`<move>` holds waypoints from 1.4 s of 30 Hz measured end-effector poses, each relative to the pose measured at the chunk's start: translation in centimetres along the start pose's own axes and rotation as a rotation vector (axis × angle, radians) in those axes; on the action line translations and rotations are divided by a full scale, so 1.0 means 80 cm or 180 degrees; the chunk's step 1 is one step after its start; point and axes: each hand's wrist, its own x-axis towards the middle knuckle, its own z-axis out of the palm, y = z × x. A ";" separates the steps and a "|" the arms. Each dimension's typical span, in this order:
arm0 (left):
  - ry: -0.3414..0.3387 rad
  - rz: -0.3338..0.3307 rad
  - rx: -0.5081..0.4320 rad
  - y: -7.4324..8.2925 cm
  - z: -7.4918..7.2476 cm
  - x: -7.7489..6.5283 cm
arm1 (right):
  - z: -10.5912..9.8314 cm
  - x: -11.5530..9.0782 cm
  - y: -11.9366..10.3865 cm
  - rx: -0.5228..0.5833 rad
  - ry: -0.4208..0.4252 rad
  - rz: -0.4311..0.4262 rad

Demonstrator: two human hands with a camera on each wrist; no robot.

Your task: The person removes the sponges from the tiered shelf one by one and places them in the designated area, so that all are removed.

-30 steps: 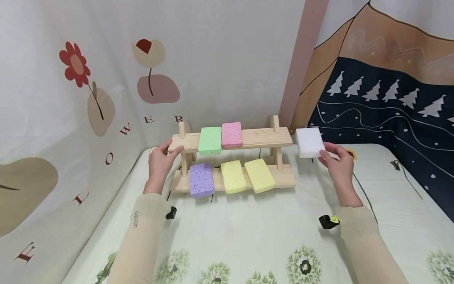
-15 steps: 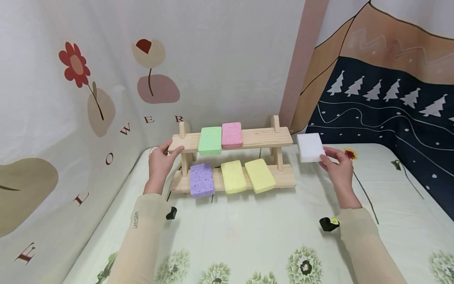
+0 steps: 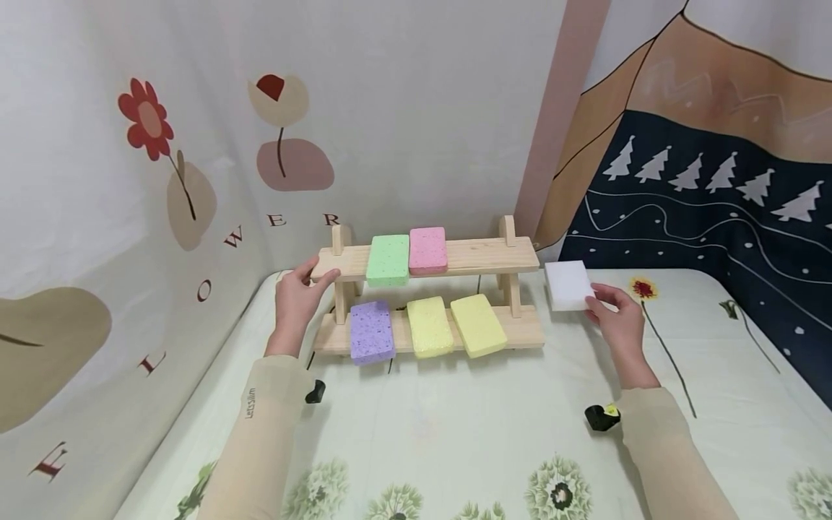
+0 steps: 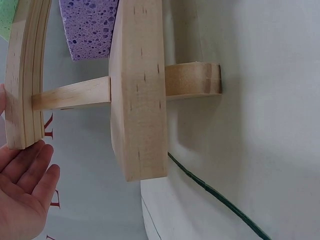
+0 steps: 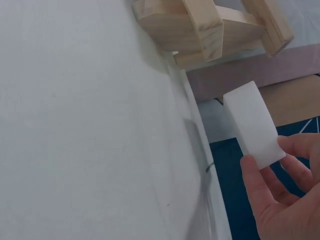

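Observation:
A two-tier wooden shelf (image 3: 481,254) stands across the middle in the head view. My left hand (image 3: 296,297) grips the left end of its upper plank, thumb along the front and fingers behind; in the left wrist view the fingers (image 4: 32,167) show at the plank's end. To the right of the shelf, my right hand (image 3: 617,319) pinches a white sponge (image 3: 568,285) by its right edge. The right wrist view shows this white sponge (image 5: 252,125) raised over the cloth, between thumb and fingertips. A green sponge (image 3: 388,260) and a pink sponge (image 3: 427,250) lie on the upper plank.
On the lower plank lie a purple sponge (image 3: 372,332) and two yellow sponges (image 3: 430,327), overhanging its front edge. A patterned cloth (image 3: 448,412) covers the table. Printed curtains (image 3: 416,108) hang behind and at both sides.
My right hand has lowered the white sponge a little beside the shelf. The left hand keeps its grip on the plank, and the view has shifted slightly.

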 end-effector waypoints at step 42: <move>0.0031 -0.0020 -0.0011 0.002 0.001 -0.001 | -0.004 -0.002 0.014 -0.0584 -0.0235 0.0185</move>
